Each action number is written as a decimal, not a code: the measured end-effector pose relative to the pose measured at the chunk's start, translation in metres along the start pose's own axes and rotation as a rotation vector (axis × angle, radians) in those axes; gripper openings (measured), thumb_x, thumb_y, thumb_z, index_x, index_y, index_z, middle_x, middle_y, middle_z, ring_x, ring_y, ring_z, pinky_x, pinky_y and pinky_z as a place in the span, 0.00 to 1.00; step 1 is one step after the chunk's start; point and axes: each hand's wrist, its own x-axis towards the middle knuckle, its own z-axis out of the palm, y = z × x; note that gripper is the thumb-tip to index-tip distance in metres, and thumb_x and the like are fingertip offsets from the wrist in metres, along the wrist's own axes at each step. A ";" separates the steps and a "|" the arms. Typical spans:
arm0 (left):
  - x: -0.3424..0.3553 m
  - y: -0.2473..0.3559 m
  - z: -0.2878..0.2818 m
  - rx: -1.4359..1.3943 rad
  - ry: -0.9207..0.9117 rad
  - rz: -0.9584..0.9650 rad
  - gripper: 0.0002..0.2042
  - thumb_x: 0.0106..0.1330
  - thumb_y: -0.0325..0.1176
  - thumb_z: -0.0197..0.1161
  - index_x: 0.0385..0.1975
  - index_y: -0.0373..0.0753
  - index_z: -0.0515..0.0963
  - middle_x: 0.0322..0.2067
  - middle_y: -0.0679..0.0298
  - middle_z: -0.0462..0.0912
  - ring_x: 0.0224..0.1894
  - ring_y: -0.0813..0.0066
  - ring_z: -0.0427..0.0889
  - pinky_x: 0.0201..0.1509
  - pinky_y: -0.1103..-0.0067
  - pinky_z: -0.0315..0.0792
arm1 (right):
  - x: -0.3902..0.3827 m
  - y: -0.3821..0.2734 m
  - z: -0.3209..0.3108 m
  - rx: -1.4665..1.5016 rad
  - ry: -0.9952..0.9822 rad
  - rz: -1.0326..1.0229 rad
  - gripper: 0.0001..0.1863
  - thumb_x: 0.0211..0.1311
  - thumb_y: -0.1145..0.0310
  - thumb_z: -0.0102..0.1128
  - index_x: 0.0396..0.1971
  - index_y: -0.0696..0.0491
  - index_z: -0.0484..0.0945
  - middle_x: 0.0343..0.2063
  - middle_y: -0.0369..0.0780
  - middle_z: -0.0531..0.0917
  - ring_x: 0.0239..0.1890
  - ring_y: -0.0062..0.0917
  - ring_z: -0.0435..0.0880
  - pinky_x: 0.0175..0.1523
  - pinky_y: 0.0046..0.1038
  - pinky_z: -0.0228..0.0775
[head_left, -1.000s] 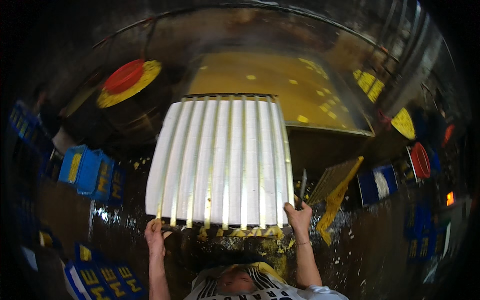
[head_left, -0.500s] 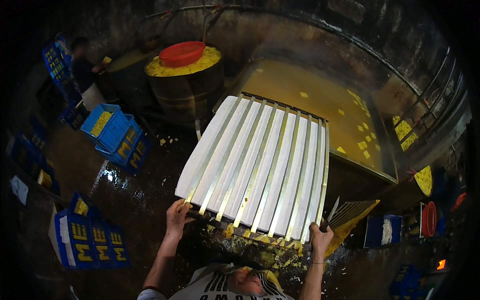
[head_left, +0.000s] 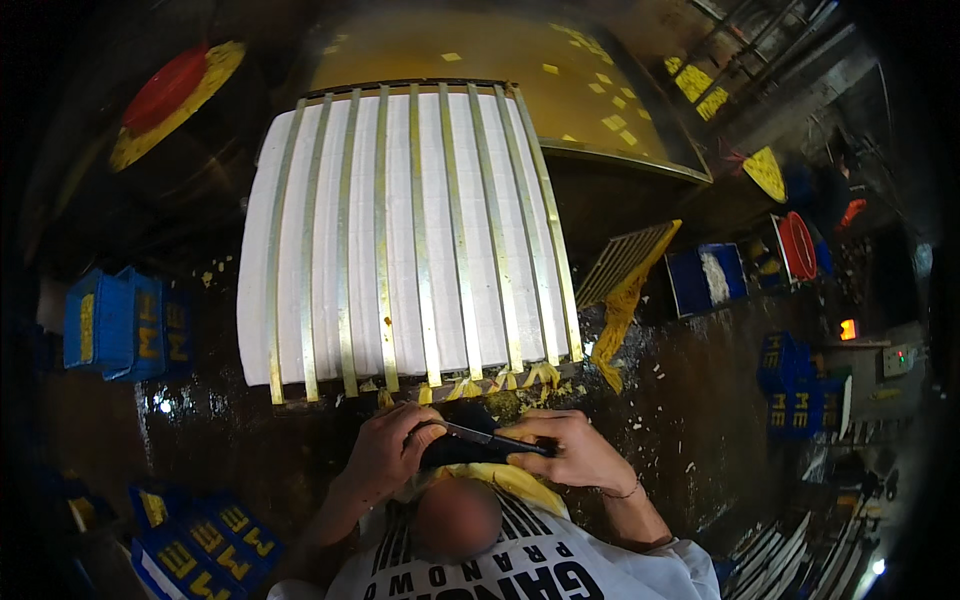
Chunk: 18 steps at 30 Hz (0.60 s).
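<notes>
A knife (head_left: 487, 437) with a grey blade and dark handle is held level between both hands, close to my body. My left hand (head_left: 395, 445) closes its fingers on the blade end, and my right hand (head_left: 575, 450) grips the handle end. Ahead of them lies a broad white slab (head_left: 402, 230), apparently tofu, faintly marked into squares. Long metal slats (head_left: 386, 270) run over it from far to near. Neither hand touches the slab. Yellow scraps (head_left: 470, 387) of cloth or curd hang along its near edge.
Behind the slab, a vat (head_left: 430, 50) of yellowish liquid holds floating yellow pieces. A slatted rack (head_left: 630, 262) with yellow cloth leans at right. Blue crates (head_left: 140, 320) stand at left. A red basin (head_left: 165, 85) rests on a yellow-filled drum, far left.
Both hands have left the slats at the slab's near corners and come together near my body, now holding the knife. My view has turned rightward and downward.
</notes>
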 end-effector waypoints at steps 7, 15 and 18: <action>0.070 -0.013 0.017 -0.576 -0.190 -0.287 0.06 0.67 0.29 0.63 0.35 0.31 0.78 0.27 0.62 0.82 0.30 0.82 0.78 0.35 0.82 0.73 | 0.012 -0.003 -0.012 0.192 0.411 -0.333 0.19 0.57 0.76 0.63 0.50 0.62 0.79 0.41 0.46 0.85 0.43 0.28 0.83 0.51 0.29 0.74; 0.197 -0.077 -0.047 0.583 0.277 0.094 0.34 0.59 0.53 0.67 0.61 0.36 0.71 0.65 0.52 0.67 0.70 0.51 0.60 0.73 0.53 0.50 | 0.216 0.011 -0.202 0.078 0.832 -0.400 0.06 0.65 0.70 0.60 0.31 0.58 0.78 0.20 0.29 0.73 0.26 0.11 0.67 0.30 0.18 0.61; 0.205 -0.100 -0.062 0.685 0.118 -0.043 0.45 0.53 0.67 0.64 0.65 0.39 0.67 0.70 0.57 0.60 0.75 0.53 0.45 0.76 0.50 0.33 | 0.320 0.027 -0.266 -0.165 0.994 -0.547 0.09 0.59 0.69 0.64 0.27 0.60 0.77 0.17 0.41 0.76 0.20 0.25 0.74 0.30 0.27 0.67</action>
